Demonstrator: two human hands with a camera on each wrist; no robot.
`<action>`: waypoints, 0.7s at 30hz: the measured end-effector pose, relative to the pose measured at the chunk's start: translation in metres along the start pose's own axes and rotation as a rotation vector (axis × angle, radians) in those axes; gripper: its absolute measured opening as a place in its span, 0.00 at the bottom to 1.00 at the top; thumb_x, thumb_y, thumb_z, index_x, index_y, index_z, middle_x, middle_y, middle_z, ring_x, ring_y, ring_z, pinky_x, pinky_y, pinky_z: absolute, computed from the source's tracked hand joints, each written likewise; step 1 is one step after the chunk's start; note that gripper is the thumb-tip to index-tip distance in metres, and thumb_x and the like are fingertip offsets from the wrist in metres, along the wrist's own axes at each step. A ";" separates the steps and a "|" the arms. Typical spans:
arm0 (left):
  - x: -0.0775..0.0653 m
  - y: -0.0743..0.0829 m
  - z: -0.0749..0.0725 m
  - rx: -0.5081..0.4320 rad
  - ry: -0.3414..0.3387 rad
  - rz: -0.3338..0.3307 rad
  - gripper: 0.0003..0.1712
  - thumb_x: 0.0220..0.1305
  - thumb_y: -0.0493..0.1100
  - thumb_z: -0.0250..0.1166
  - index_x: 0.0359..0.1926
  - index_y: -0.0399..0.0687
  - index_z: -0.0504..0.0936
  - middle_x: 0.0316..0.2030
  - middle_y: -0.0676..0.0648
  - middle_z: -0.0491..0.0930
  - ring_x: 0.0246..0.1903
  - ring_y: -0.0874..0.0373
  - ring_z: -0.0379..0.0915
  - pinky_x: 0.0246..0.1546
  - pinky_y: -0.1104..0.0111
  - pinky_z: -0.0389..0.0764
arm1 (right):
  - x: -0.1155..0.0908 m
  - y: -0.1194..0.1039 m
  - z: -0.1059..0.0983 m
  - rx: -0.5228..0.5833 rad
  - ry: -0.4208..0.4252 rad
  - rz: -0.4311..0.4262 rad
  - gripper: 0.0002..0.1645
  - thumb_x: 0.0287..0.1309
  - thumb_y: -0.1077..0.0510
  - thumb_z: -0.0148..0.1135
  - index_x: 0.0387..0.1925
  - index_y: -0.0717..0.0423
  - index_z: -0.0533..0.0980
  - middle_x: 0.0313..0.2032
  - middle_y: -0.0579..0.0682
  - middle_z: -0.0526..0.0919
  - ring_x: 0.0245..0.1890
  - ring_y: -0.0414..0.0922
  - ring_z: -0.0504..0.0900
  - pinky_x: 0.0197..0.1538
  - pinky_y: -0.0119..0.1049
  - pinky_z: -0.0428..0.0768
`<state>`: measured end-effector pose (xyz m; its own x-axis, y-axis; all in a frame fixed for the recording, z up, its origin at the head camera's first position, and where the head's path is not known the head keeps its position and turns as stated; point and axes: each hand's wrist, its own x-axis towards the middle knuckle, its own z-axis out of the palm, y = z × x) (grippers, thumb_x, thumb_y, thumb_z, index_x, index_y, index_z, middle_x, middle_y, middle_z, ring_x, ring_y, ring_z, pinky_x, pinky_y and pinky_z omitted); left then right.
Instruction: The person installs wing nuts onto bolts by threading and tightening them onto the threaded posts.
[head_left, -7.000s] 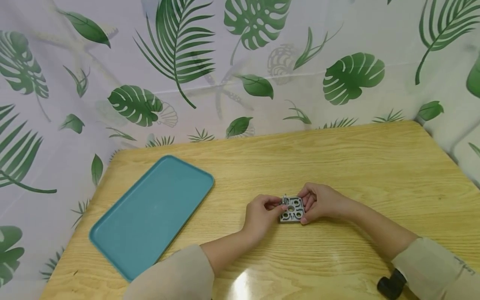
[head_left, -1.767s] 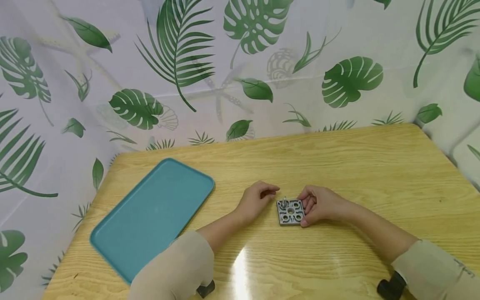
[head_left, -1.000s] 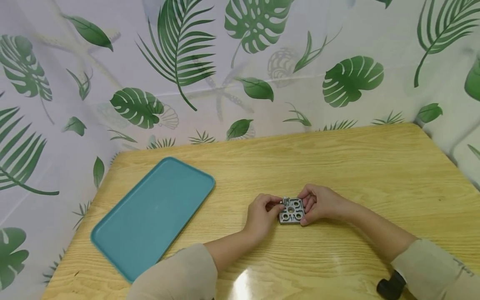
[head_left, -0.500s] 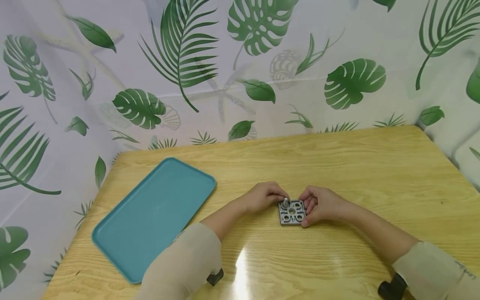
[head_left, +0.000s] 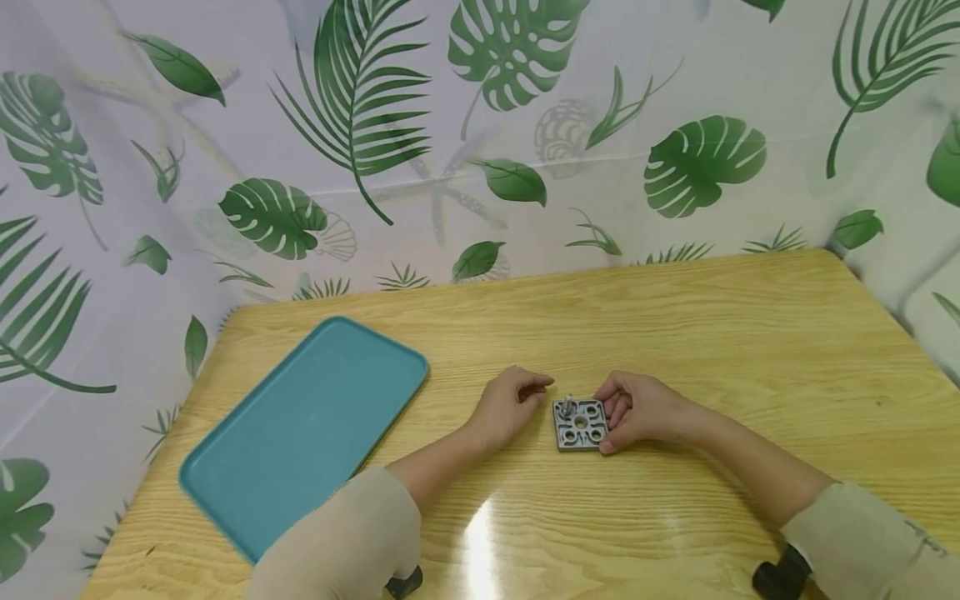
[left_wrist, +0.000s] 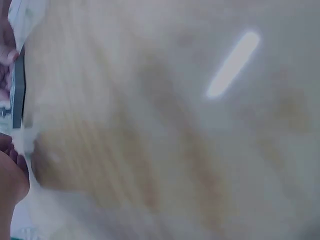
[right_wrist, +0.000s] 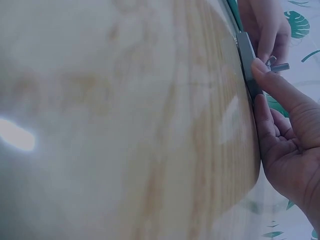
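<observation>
A square grey metal plate (head_left: 581,434) with several round holes lies on the wooden table. From its far left corner rises a small bolt (head_left: 567,406); the right wrist view shows its shaft (right_wrist: 282,67) with a small wing-like piece at the base. My right hand (head_left: 647,410) pinches the plate's right side, thumb on the near corner and fingers at the far one. Just left of the plate, my left hand (head_left: 502,408) is loosely bent and holds nothing, index finger pointing toward the bolt. Side-on in the left wrist view, the plate (left_wrist: 19,95) shows as a dark strip.
A teal tray (head_left: 307,433) lies at an angle on the left of the table (head_left: 675,333). Behind the table hangs a white cloth (head_left: 480,125) with green leaf prints. A dark wrist device (head_left: 780,575) sits below the right sleeve.
A second ago my left finger and thumb were at the bolt; half a second ago they touched its far side. Now the left hand has drawn back left. The right hand keeps its grip.
</observation>
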<state>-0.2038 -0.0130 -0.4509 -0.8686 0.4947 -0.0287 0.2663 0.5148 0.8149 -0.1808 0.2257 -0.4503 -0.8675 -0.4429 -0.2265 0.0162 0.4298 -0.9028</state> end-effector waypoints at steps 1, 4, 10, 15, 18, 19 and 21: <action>-0.006 0.001 0.003 -0.033 0.033 -0.013 0.14 0.66 0.37 0.59 0.52 0.42 0.80 0.42 0.48 0.77 0.43 0.58 0.73 0.46 0.71 0.75 | 0.000 0.000 0.000 0.001 0.002 0.000 0.41 0.31 0.64 0.80 0.47 0.75 0.67 0.30 0.54 0.77 0.31 0.44 0.77 0.34 0.30 0.80; -0.021 0.005 0.011 -0.120 0.108 -0.059 0.15 0.60 0.39 0.64 0.48 0.42 0.82 0.39 0.50 0.76 0.39 0.62 0.71 0.43 0.74 0.75 | 0.000 0.000 0.001 -0.006 0.005 0.002 0.41 0.31 0.64 0.80 0.47 0.75 0.67 0.31 0.54 0.77 0.31 0.44 0.77 0.34 0.30 0.80; -0.027 0.012 0.024 -0.125 0.151 -0.064 0.17 0.55 0.46 0.71 0.45 0.45 0.85 0.35 0.53 0.76 0.35 0.67 0.71 0.37 0.77 0.74 | 0.000 0.001 0.001 -0.014 0.009 0.000 0.40 0.32 0.63 0.80 0.46 0.73 0.68 0.32 0.55 0.77 0.31 0.44 0.77 0.34 0.30 0.80; -0.023 0.010 0.028 -0.067 0.181 0.004 0.13 0.58 0.43 0.68 0.44 0.43 0.85 0.34 0.52 0.76 0.34 0.67 0.70 0.36 0.78 0.75 | 0.000 0.000 0.001 -0.016 0.007 -0.002 0.39 0.32 0.63 0.80 0.46 0.73 0.68 0.31 0.54 0.77 0.31 0.44 0.77 0.34 0.30 0.80; -0.021 0.008 0.026 -0.034 0.170 0.045 0.11 0.61 0.41 0.66 0.43 0.43 0.85 0.34 0.52 0.77 0.35 0.66 0.71 0.37 0.78 0.75 | 0.000 0.000 0.001 -0.014 0.006 -0.001 0.39 0.32 0.64 0.80 0.46 0.73 0.68 0.31 0.54 0.77 0.30 0.44 0.77 0.34 0.30 0.80; -0.021 0.008 0.025 -0.026 0.155 0.047 0.10 0.61 0.41 0.65 0.43 0.43 0.85 0.35 0.52 0.77 0.36 0.66 0.72 0.38 0.78 0.75 | 0.000 0.000 0.001 -0.013 0.005 0.000 0.39 0.32 0.64 0.80 0.46 0.73 0.68 0.31 0.54 0.77 0.30 0.44 0.77 0.34 0.30 0.80; -0.018 0.006 0.022 -0.020 0.123 0.052 0.10 0.62 0.41 0.63 0.43 0.44 0.85 0.35 0.52 0.77 0.37 0.65 0.72 0.39 0.77 0.75 | 0.000 0.001 0.001 -0.003 0.002 0.005 0.39 0.32 0.64 0.80 0.46 0.73 0.67 0.31 0.54 0.77 0.30 0.43 0.77 0.34 0.30 0.80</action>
<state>-0.1778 -0.0032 -0.4584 -0.8988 0.4303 0.0836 0.3048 0.4763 0.8248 -0.1806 0.2252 -0.4518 -0.8685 -0.4389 -0.2304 0.0193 0.4344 -0.9005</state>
